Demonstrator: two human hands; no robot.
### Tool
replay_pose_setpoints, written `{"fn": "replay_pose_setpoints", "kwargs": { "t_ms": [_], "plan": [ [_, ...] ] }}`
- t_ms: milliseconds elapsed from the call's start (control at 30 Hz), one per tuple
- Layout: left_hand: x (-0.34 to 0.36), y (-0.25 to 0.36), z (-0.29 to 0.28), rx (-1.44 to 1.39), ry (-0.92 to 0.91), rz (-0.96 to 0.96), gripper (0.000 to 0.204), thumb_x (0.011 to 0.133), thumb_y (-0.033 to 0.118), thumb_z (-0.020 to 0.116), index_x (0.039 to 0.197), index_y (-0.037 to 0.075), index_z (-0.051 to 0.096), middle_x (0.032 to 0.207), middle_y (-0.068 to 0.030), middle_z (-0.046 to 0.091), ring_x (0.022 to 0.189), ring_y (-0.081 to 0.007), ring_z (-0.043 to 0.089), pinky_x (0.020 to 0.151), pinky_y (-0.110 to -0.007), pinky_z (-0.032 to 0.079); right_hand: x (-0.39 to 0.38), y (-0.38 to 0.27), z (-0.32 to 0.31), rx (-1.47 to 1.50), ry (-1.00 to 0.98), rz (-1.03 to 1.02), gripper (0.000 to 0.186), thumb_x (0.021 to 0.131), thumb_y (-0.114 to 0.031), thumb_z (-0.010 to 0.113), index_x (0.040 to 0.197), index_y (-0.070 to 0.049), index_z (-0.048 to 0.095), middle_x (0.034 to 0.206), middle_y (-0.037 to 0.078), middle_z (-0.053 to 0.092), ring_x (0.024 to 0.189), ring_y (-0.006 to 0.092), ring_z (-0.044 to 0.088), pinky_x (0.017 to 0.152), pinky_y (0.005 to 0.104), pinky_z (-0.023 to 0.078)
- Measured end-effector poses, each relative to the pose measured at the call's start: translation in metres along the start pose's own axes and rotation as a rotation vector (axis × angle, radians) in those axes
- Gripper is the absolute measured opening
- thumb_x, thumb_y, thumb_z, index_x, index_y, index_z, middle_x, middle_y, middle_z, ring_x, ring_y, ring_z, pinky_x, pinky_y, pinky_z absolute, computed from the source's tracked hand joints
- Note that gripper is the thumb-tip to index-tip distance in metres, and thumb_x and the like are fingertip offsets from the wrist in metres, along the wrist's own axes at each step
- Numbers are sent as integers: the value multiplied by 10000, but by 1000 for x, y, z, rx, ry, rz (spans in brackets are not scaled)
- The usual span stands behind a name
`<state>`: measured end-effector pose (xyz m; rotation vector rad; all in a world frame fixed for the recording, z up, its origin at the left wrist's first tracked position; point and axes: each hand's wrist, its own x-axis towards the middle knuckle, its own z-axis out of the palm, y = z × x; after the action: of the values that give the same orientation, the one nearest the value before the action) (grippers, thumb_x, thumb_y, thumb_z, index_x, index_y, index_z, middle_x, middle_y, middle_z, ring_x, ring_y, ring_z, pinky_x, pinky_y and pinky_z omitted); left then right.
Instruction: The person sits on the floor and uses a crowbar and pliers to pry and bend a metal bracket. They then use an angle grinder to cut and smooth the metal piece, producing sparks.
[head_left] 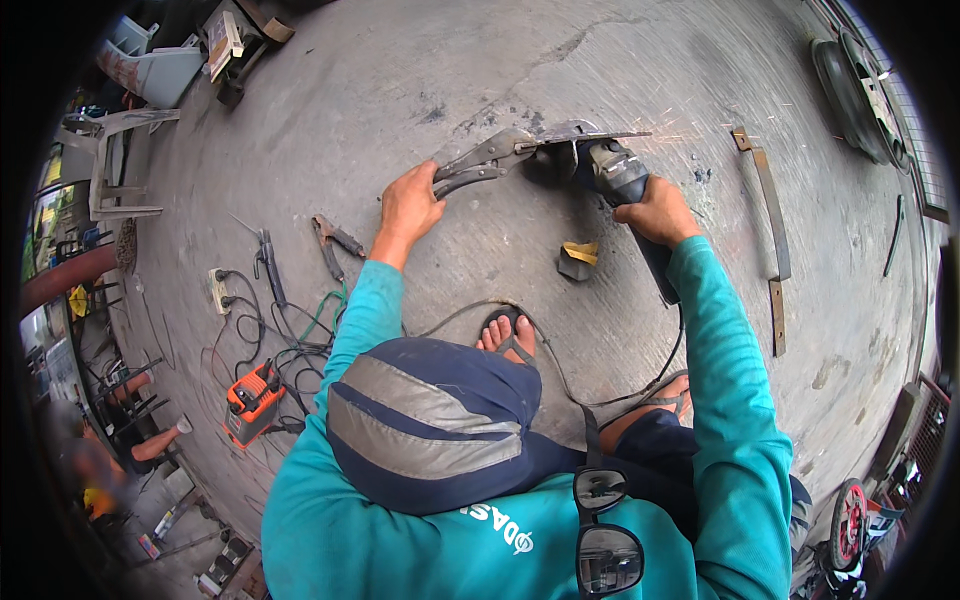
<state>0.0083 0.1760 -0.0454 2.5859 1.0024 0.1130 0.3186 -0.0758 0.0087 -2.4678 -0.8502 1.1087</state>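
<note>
Near the top middle, my left hand [408, 210] is closed around the handles of locking pliers [492, 150]. Their jaws clamp a thin, flat metal piece [612, 134] that points right. My right hand [662, 212] grips an angle grinder [618, 174] by its body, with its head against or just under the metal piece. Orange sparks [705, 128] fly off to the right. The grinder's disc is mostly hidden. Its cord [678, 345] runs down toward my feet. Below the tools, a small dark block with a yellow strip [577, 261] sits on the floor.
Left on the concrete lie a ground clamp [328, 242], an electrode holder [268, 264], an outlet box [219, 291], tangled cables and an orange welding machine [249, 408]. A bent metal strap [770, 205] lies right, near a wheel [850, 100]. A plastic chair [103, 170] stands left; another person's leg [160, 442] shows below.
</note>
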Motion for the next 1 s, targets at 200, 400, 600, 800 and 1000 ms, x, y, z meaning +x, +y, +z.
{"fn": "replay_pose_setpoints", "kwargs": {
  "t_ms": [200,400,600,800,1000],
  "plan": [
    [-1,1,1,10,-17,-23,462,744,111,830,1164,86,639,1044,-143,708,1017,-392,684,847,-490,548,-3,3,13,-16,110,-36,621,679,-349,866,1063,102,679,1002,292,736,973,403,737,886,439,564],
    [-4,2,0,-20,-5,-31,456,752,114,830,1170,80,649,1071,-136,714,1029,-387,688,866,-489,552,-7,-3,16,73,109,4,614,678,-333,865,1071,102,682,996,275,743,945,383,744,873,435,569],
    [-5,4,-1,-26,-5,-38,479,750,116,840,1192,79,658,1116,-142,716,1048,-385,690,891,-479,561,-5,0,24,110,141,-11,581,678,-330,869,1040,90,696,946,248,750,903,351,748,839,420,570],
    [-5,-2,7,-40,18,-26,487,748,117,842,1200,79,667,1132,-141,713,1050,-385,691,901,-477,563,-18,-8,19,139,159,124,513,744,-233,830,1106,95,673,999,259,735,936,353,731,830,442,550],
    [-6,-6,7,-101,52,-11,503,728,106,794,1215,63,679,1138,-166,711,1052,-385,689,906,-454,556,-28,-1,7,161,95,69,552,696,-327,867,1020,90,703,911,220,746,863,325,745,820,418,567]
  ]
}}
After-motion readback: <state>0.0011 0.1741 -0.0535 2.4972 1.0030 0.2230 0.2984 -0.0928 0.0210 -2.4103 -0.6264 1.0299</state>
